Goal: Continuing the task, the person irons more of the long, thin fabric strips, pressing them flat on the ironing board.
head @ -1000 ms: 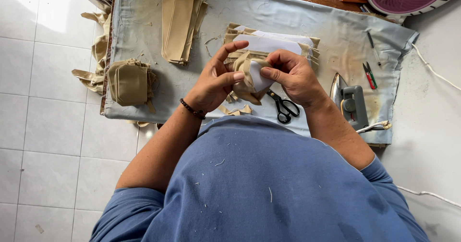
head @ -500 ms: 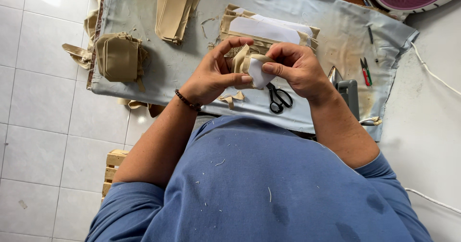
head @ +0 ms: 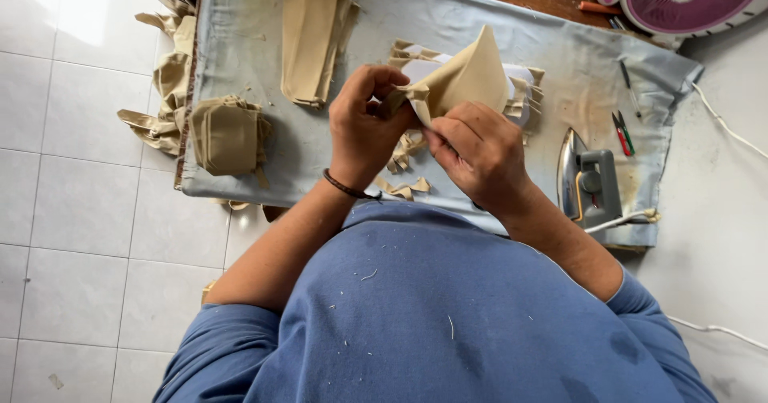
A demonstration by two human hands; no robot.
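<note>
No packages, labels, signs or screens are showing anywhere around the grey cloth-covered board [head: 512,27], neither on it nor on the tiled floor beside it.

You get 1 view: a head-worn camera looking steeply down over your blue-shirted chest, close above both hands, facing the cloth-covered board [head: 512,59] ahead, tiled floor [head: 72,235] at left.
</note>
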